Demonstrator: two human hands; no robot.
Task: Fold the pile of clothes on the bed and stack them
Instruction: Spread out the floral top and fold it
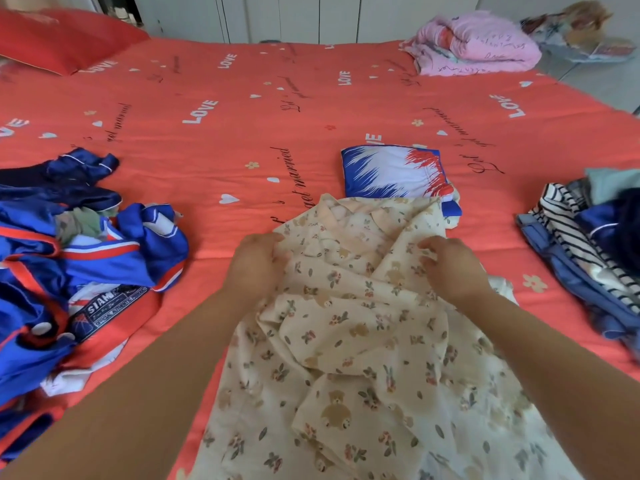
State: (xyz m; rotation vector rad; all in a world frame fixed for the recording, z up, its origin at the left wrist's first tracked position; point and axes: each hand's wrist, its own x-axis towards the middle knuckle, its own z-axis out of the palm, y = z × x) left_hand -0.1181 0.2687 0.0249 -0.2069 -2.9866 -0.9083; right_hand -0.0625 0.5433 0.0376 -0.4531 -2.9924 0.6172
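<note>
A person's 2 hands work a cream garment printed with small bears and flowers. It lies crumpled at the near middle of the coral bed cover and runs off the near edge of view. The left hand grips the garment's left edge beside the collar, fingers curled into the cloth. The right hand pinches a raised fold on the garment's right side, fingers bent round it. Just beyond the cream garment, and partly overlapped by its far edge, lies 1 folded garment in blue, white and red, squared and flat. To the left of the cream garment, well apart, sits an unfolded pile of blue, red and white clothes. To its right, another heap shows a black-and-white striped piece among blue cloth. Far beyond the cream garment, toward the right, rests a pink bundle; far beyond it, toward the left, a red pillow.
</note>
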